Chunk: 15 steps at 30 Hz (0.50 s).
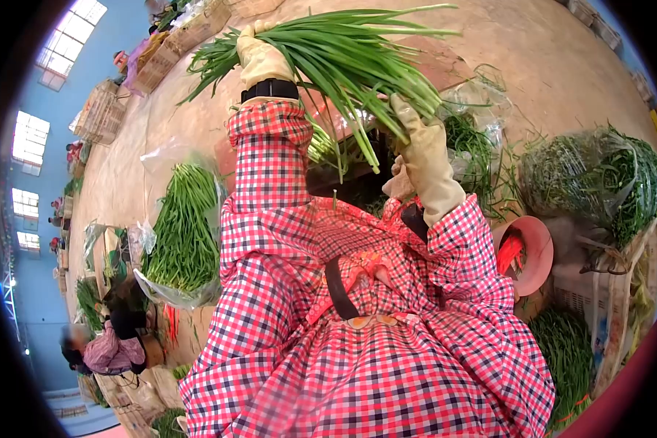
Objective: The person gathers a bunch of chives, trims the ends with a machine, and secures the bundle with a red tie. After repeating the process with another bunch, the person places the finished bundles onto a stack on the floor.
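A long bunch of garlic chives (350, 55) hangs across the top of the view, leafy tips to the left and pale stem ends to the right. My left hand (261, 57), in a cream rubber glove, is closed around its leafy part. At the stem ends my right hand (427, 150), gloved alike, holds the bunch; some of its fingers are hidden behind the stems. Below the bunch, more pale cut stems (320, 144) show in a dark gap between my arms.
Left of my knee lies a plastic-wrapped pile of chives (182, 226). Loose greens (467, 135) sit on plastic at right. Beyond are a pink bucket (536, 255) with red strips and a large wrapped bundle (591, 182). A person (113, 347) sits at lower left.
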### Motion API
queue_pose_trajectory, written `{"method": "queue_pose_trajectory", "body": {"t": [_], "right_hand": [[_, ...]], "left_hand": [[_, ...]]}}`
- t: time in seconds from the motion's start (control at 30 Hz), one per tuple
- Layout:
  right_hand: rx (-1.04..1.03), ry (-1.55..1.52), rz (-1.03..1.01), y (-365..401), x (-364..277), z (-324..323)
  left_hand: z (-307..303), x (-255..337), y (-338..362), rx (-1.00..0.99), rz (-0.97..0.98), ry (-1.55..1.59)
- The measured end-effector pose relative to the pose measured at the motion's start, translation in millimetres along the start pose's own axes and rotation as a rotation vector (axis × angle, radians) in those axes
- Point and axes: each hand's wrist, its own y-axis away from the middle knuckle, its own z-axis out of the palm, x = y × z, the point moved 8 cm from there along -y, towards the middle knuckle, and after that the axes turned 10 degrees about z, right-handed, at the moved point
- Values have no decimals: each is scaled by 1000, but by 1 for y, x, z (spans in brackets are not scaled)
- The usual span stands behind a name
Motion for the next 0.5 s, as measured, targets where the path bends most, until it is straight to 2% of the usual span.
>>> {"method": "queue_pose_trajectory", "body": {"t": [0.03,0.1,0.13,0.17,0.23,0.27,0.33,0.4,0.43,0.5], "right_hand": [[98,-28,195,6,2,-6],[194,117,317,14,-6,-5],[235,186,382,19,-10,-5],[221,377,325,15,-10,-10],[155,477,168,6,0,-22],[105,387,71,3,3,-23],[39,126,7,3,8,-27],[10,-212,75,14,-16,-15],[-30,-204,40,13,-22,-15],[-150,-299,45,14,-39,-24]], "left_hand": [[2,-1,3,-8,-7,50],[8,-1,12,8,-4,174],[8,-1,12,-11,10,122],[9,-1,12,-32,24,69],[8,-9,5,-32,-7,115],[7,-12,2,-36,-24,130],[4,-16,-1,-47,-54,161],[-6,-23,-8,-69,-105,7],[-10,-28,-11,-82,-130,-69],[-16,-30,-23,-12,-41,-94]]}}
